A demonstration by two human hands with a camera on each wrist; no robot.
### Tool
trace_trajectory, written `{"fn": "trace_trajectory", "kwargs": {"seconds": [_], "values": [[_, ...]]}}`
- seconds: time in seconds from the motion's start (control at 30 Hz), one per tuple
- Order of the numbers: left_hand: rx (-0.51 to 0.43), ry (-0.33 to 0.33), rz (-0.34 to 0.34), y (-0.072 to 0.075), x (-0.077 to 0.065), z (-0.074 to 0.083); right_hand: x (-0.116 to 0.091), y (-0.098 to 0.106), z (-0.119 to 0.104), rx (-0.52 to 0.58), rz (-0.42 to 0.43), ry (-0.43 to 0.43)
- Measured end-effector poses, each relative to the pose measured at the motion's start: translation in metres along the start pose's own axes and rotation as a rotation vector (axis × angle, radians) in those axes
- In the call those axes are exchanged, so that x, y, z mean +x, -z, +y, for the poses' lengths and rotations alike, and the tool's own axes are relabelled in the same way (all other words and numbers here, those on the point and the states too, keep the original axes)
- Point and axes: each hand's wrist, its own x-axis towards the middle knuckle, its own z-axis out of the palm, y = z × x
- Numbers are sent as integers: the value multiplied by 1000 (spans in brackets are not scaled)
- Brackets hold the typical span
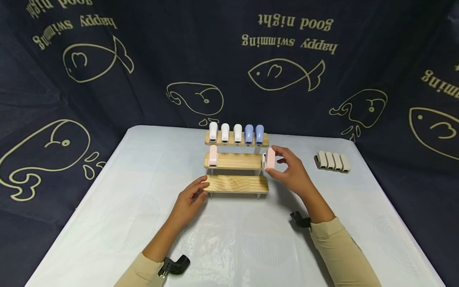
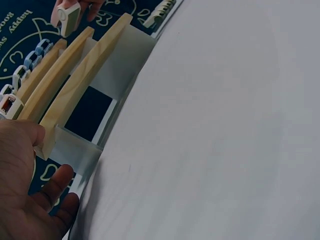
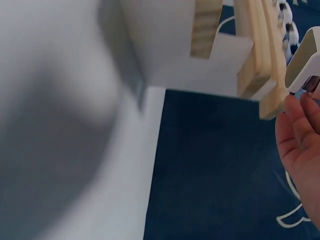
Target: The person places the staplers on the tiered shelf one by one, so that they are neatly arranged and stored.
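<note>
A three-tier wooden shelf rack (image 1: 236, 184) stands on the table. My right hand (image 1: 292, 171) pinches a small pink stapler (image 1: 270, 158) between thumb and fingers, at the right end of the middle tier. In the left wrist view this stapler (image 2: 68, 19) shows a pale looped side. Another pink stapler (image 1: 213, 156) sits at the left end of the middle tier. Along the top tier stand three white staplers (image 1: 225, 133) and two blue ones (image 1: 254, 134). My left hand (image 1: 188, 201) is at the bottom tier's left end, fingertips at the board's edge, fingers loosely bent.
Several cream staplers (image 1: 333, 161) lie side by side at the table's right. A pale cloth covers the table (image 1: 251, 247). Behind it hangs a dark blue curtain (image 1: 229, 52) with fish drawings. Each wrist wears a black camera mount (image 1: 175, 264).
</note>
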Motion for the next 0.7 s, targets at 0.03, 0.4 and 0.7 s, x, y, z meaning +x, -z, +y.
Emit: {"fn": "trace_trajectory", "kwargs": {"seconds": [0.03, 0.4, 0.7], "values": [[0, -1, 1, 0, 0, 0, 1, -3, 4, 0, -4, 6], [-11, 29, -13, 3, -1, -2, 10, -23, -9, 35, -67, 113], [-17, -8, 1, 2, 0, -4, 20, -44, -22, 33, -136, 97]]}}
